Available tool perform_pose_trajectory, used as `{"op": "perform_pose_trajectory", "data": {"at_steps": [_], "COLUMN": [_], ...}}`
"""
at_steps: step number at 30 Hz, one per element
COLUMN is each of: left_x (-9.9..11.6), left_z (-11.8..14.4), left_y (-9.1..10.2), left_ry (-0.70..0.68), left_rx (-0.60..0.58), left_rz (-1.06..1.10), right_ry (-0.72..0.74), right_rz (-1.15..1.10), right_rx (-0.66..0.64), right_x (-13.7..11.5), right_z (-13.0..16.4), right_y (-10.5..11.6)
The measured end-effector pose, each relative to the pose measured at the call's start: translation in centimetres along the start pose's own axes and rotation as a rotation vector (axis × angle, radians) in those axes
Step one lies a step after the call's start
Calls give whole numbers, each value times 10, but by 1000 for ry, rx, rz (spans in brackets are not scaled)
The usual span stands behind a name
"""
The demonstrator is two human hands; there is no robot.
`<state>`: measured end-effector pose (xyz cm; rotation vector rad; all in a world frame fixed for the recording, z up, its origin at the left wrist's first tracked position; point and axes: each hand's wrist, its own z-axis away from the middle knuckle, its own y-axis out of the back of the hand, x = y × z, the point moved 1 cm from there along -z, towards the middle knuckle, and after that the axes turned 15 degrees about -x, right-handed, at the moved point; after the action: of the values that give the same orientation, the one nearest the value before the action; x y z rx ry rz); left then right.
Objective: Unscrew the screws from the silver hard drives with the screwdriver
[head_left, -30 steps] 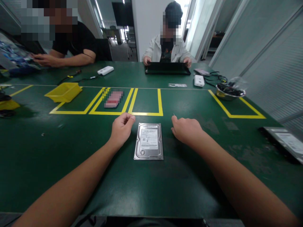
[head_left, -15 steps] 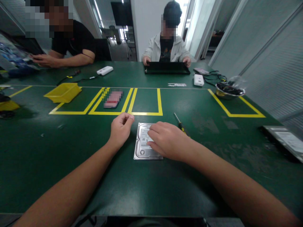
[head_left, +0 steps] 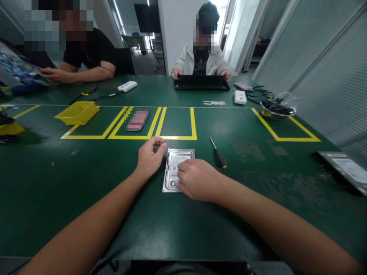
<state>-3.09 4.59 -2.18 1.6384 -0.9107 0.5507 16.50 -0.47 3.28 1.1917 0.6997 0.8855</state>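
hard drive [head_left: 175, 165] lies flat, label up, on the green table [head_left: 86, 183] at the centre of the frame, just below the yellow tape boxes [head_left: 177, 135]. your right hand [head_left: 197, 179] rests on top of it, fingers curled down and pressing on its lower right part, covering that corner; it is not closed around anything. your left hand [head_left: 149, 157] sits just beside the drive's upper left corner, loosely curled, thumb and forefinger pinched together near the drive's edge; whether they hold something small, you cannot tell from this view.

a screwdriver [head_left: 218, 153] with a black and yellow handle lies on the table to the right of the drive, apart from your right hand, its tip pointing toward the top of the frame.

a yellow bin [head_left: 77, 112] sits at the left in one of the taped boxes. a metal bowl [head_left: 276, 110] with dark contents stands at the upper right, and a white device [head_left: 240, 97] lies near it with black cables. another flat drive-like item [head_left: 344, 170] lies at the far right edge. at the top centre a person in a light jacket [head_left: 200, 59] holds a black tray [head_left: 202, 82] with both hands. at the upper left a person in a black shirt [head_left: 94, 49] rests a forearm on the table.
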Motion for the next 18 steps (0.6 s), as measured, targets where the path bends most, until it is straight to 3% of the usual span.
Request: {"op": "perform_pose_trajectory", "data": {"at_steps": [5, 10, 14, 18], "left_x": [2, 2, -3, -14], "left_z": [-1, -9, -11, 2], "left_y": [8, 30, 60, 104], "left_ry": [-104, -127, -42, 193], "left_rx": [0, -1, -26, -79], "left_rz": [-246, -432, -607, -817], "right_ry": [-14, -38, -45, -35], "right_rz": [-27, -40, -34, -16], "right_rx": [-30, -53, -52, -47], "right_x": [-1, -2, -5, -6], "right_z": [2, 3, 2, 2], "right_y": [3, 7, 6, 5]}}
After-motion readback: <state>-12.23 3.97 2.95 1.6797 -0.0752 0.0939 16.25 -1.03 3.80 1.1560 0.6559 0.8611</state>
